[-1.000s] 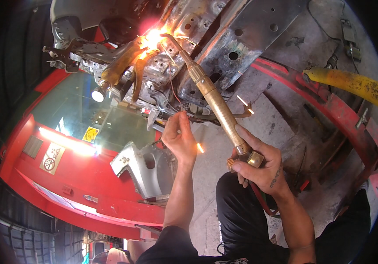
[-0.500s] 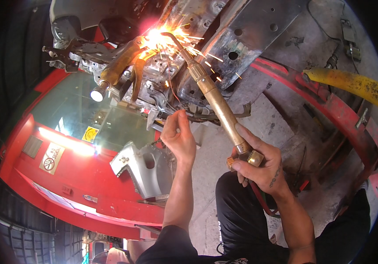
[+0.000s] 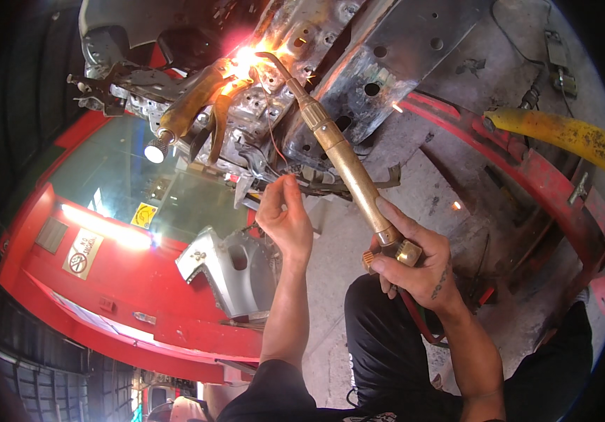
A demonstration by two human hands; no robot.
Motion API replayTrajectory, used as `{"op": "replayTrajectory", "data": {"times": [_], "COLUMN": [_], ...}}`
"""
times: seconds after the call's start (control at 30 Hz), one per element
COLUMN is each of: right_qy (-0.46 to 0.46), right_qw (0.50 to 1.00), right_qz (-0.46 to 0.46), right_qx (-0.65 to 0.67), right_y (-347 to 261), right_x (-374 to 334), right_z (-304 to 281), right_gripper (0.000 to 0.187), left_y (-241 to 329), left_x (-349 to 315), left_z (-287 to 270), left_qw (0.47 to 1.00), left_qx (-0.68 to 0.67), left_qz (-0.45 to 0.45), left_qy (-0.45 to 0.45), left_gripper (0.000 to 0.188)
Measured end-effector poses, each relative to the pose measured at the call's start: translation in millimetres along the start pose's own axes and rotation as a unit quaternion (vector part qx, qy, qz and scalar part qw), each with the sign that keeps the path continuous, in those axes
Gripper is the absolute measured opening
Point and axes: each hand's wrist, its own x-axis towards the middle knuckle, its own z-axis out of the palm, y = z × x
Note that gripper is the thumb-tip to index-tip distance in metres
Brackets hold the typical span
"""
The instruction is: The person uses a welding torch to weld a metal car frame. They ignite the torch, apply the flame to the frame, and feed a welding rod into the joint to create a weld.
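At the middle of the frame, a left hand (image 3: pixel 285 218) pinches a thin copper-coloured wire (image 3: pixel 272 137); a right hand (image 3: pixel 418 271) grips a long knurled brass torch (image 3: pixel 348 165).

The left fingertips press together on the wire's lower end; the right fingers curl around the torch's base. Both things reach toward an orange-white glow (image 3: pixel 246 62), upper centre, over a perforated grey metal frame (image 3: pixel 316 42). Yellow-brown locking pliers (image 3: pixel 193 102) sit just left of it; a curved silver panel (image 3: pixel 228 281) lies lower left against a glossy red vehicle body (image 3: pixel 197 327).
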Motion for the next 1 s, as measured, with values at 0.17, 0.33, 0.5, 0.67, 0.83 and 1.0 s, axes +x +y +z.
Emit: {"op": "replayTrajectory", "data": {"times": [0.17, 0.33, 0.5, 0.67, 0.83, 1.0], "right_qy": [-0.001, 0.005, -0.001, -0.003, 0.000, -0.002], "right_qw": [1.000, 1.000, 1.000, 1.000, 1.000, 1.000], "right_qz": [0.001, 0.004, 0.003, -0.001, -0.001, -0.005], "right_qx": [0.004, 0.001, 0.001, 0.002, -0.003, -0.009], "right_y": [0.9, 0.1, 0.6, 0.2, 0.2, 1.0], "right_x": [-0.1, -0.1, 0.1, -0.1, -0.3, 0.1], "right_z": [-0.5, 0.4, -0.8, -0.8, -1.0, -1.6], "right_gripper": [0.072, 0.073, 0.073, 0.073, 0.072, 0.072], "left_y": [1.7, 0.5, 4.5, 3.0, 2.5, 4.8], "left_x": [1.6, 3.1, 4.5, 5.1, 5.7, 5.6], "left_z": [0.5, 0.4, 0.5, 1.7, 2.2, 0.6], "left_qw": [1.000, 1.000, 1.000, 1.000, 1.000, 1.000], "left_qx": [-0.008, -0.010, -0.001, -0.008, -0.004, 0.008], "left_qz": [-0.003, 0.004, -0.006, -0.002, 0.002, 0.002], "left_qy": [0.000, 0.005, 0.002, 0.007, 0.012, 0.006], "left_gripper": [0.022, 0.023, 0.023, 0.023, 0.020, 0.024]}}
